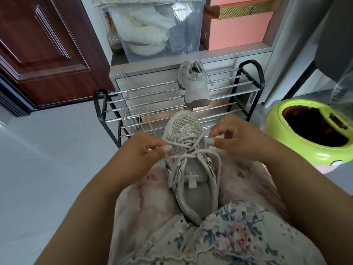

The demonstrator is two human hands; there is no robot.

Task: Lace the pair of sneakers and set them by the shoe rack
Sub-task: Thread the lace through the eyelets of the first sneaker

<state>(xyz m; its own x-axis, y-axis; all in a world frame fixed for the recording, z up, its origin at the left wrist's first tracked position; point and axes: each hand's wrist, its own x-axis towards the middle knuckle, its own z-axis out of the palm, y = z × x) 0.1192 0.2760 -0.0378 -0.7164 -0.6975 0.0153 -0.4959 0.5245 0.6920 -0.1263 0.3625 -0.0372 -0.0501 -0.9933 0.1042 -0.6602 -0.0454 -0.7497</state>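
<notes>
This is a home, most likely the entryway. A dark red-brown panelled door (pixel 44 52) stands at the left, and just beside it a low shoe rack (pixel 246 87) of black frame and metal rods sits on a pale grey floor (pixel 47 159). Behind the rack, a white cabinet (pixel 219 56) carries household storage: a clear plastic bin (pixel 158 29) holding stacked plates, and pink boxes (pixel 236 31). A lime-green container (pixel 298 150), perhaps a waste bin, stands at the right.

The head camera is looking steeply down and forward, close over the lap (pixel 191 217), facing the shoe rack (pixel 179 98) nearby.
</notes>
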